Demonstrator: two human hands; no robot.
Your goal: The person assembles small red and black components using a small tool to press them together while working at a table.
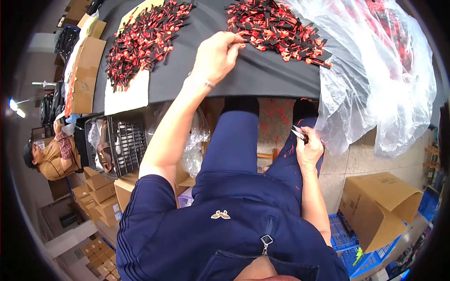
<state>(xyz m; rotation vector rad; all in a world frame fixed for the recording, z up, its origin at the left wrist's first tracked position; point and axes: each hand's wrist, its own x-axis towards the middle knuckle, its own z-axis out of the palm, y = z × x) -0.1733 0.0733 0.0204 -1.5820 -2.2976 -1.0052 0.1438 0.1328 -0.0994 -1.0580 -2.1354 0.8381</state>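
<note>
Navy short-sleeved zip top (225, 234) (small pale bird emblem on chest), navy trousers, black shoes, thin wrist bracelet (207, 83)

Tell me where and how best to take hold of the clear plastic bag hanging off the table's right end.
Probably by the loose, crumpled lower edge of the clear plastic bag, where it drapes below the table edge. That hanging fold is free of the red-and-black pieces, so come from below on the right and pinch it between fingers.

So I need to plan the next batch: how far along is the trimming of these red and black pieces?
One pile lies on the white sheet, looking done. The left hand reaches the other pile; the right hand holds small snips. More fills the clear bag.
</note>
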